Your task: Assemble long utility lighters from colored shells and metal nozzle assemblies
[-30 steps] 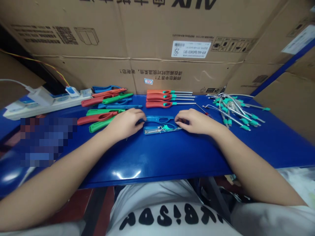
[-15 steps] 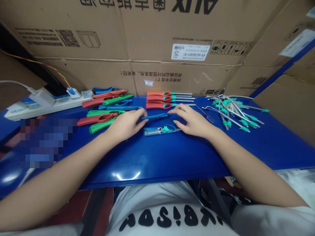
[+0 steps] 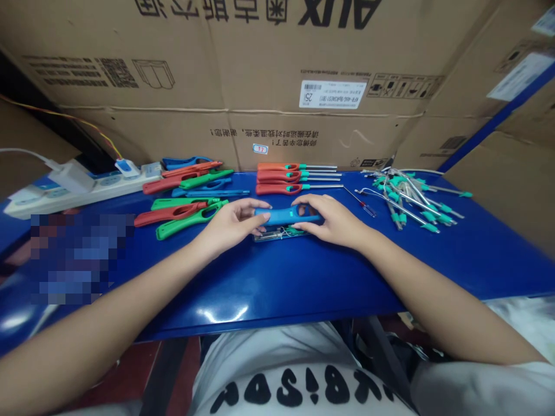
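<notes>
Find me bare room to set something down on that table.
Free: the table between the parts-filled shell and white shirt; also between right forearm and metal rod heap. Crowded: that heap, and left among coloured handles.

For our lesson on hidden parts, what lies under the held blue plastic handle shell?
Partly visible: a blue plastic half-shell, a silvery cylindrical part, thin white wire and teal plastic. The held shell, left hand and right hand cover the rest.

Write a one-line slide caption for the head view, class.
Left hand and right hand hold a blue shell near wired parts, red lighters behind.
</notes>
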The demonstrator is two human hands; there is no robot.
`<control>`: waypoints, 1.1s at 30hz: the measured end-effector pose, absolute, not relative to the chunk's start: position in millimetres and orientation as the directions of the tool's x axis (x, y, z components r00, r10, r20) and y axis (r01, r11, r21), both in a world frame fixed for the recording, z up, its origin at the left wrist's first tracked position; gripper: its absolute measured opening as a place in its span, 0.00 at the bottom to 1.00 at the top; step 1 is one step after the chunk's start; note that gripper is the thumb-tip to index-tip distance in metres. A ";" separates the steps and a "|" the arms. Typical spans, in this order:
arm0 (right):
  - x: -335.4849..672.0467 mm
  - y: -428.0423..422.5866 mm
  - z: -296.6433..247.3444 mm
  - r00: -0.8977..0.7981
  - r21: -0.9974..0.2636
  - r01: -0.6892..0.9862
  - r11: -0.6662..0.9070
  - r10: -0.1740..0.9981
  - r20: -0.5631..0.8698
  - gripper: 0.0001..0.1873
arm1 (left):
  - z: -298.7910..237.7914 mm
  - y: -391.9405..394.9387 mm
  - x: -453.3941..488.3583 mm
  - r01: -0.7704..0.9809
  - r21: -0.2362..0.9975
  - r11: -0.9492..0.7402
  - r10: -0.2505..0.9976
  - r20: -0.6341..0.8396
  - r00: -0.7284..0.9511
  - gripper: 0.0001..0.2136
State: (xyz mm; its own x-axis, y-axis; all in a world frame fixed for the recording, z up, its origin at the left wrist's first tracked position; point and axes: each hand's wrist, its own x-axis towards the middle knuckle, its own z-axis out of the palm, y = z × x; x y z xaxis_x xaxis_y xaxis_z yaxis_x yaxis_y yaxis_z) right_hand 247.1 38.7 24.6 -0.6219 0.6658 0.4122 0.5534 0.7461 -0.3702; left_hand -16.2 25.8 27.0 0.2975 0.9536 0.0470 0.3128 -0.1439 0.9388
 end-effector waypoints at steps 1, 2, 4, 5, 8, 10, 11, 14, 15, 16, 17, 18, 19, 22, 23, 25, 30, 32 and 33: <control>247.0 39.1 23.8 -0.623 -0.396 0.543 0.740 0.672 0.401 0.20 | 26.9 24.8 -17.1 0.374 0.890 -0.260 0.939 0.142 0.314 0.24; 246.8 39.4 23.1 -0.626 -0.423 0.529 0.736 0.675 0.391 0.19 | 27.1 23.5 -17.9 0.434 0.812 -0.389 0.904 0.248 0.348 0.23; 246.1 39.8 22.4 -0.641 -0.475 0.487 0.733 0.669 0.376 0.18 | 28.3 20.6 -19.7 0.514 0.610 -0.603 0.794 0.394 0.464 0.19; 245.7 39.8 22.2 -0.650 -0.495 0.463 0.735 0.661 0.374 0.18 | 29.0 19.4 -20.7 0.528 0.526 -0.667 0.743 0.420 0.520 0.17; 244.4 39.8 22.1 -0.679 -0.513 0.425 0.746 0.637 0.364 0.18 | 30.8 18.6 -23.8 0.541 0.391 -0.745 0.667 0.396 0.631 0.16; 243.9 39.8 21.7 -0.697 -0.504 0.435 0.746 0.634 0.337 0.18 | 31.4 19.8 -25.7 0.554 0.338 -0.761 0.648 0.350 0.677 0.16; 243.8 39.8 21.4 -0.704 -0.497 0.446 0.744 0.635 0.319 0.18 | 31.5 20.6 -26.4 0.562 0.313 -0.766 0.642 0.325 0.694 0.16; 244.2 40.0 19.5 -0.720 -0.480 0.471 0.740 0.637 0.275 0.18 | 32.4 21.9 -27.3 0.590 0.265 -0.763 0.645 0.254 0.721 0.14; 244.4 40.2 18.8 -0.723 -0.476 0.475 0.740 0.637 0.267 0.19 | 32.7 21.9 -27.2 0.596 0.263 -0.759 0.650 0.233 0.724 0.14; 244.7 40.4 18.0 -0.727 -0.472 0.478 0.741 0.635 0.262 0.19 | 33.1 21.7 -26.9 0.601 0.267 -0.753 0.655 0.217 0.724 0.13; 244.9 40.6 17.3 -0.730 -0.467 0.480 0.743 0.633 0.257 0.20 | 33.3 21.4 -26.7 0.606 0.271 -0.748 0.660 0.206 0.723 0.13; 245.0 40.8 16.7 -0.732 -0.461 0.483 0.745 0.632 0.254 0.20 | 33.4 21.2 -26.4 0.609 0.273 -0.745 0.663 0.199 0.722 0.13; 245.2 40.9 16.1 -0.734 -0.455 0.487 0.746 0.632 0.250 0.21 | 33.4 21.0 -26.2 0.612 0.274 -0.742 0.666 0.195 0.720 0.13; 245.7 41.0 15.5 -0.736 -0.444 0.495 0.747 0.632 0.244 0.21 | 32.7 20.7 -26.0 0.616 0.268 -0.741 0.668 0.195 0.718 0.14; 246.0 40.9 15.7 -0.735 -0.441 0.496 0.748 0.632 0.244 0.22 | 32.3 20.6 -26.0 0.616 0.265 -0.742 0.667 0.195 0.719 0.14; 246.5 40.5 16.8 -0.738 -0.439 0.496 0.749 0.630 0.241 0.21 | 31.8 20.4 -26.0 0.615 0.260 -0.744 0.665 0.198 0.720 0.14; 247.5 39.7 20.3 -0.739 -0.440 0.494 0.750 0.629 0.242 0.19 | 32.0 19.4 -25.5 0.613 0.269 -0.743 0.667 0.229 0.709 0.15; 247.5 39.7 20.1 -0.739 -0.428 0.507 0.748 0.633 0.231 0.19 | 31.8 19.2 -25.4 0.613 0.271 -0.742 0.668 0.228 0.708 0.15; 247.5 39.8 19.7 -0.740 -0.421 0.515 0.747 0.635 0.221 0.20 | 31.5 19.3 -25.4 0.612 0.271 -0.743 0.667 0.225 0.710 0.15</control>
State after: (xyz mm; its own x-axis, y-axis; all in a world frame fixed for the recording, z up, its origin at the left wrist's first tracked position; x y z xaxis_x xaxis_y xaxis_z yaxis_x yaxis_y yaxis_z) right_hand 247.5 39.8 19.7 -0.7403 0.6349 0.2211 0.5149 0.7469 -0.4208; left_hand -25.4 19.3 31.5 0.7104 0.6670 0.2246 0.6118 -0.7430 0.2715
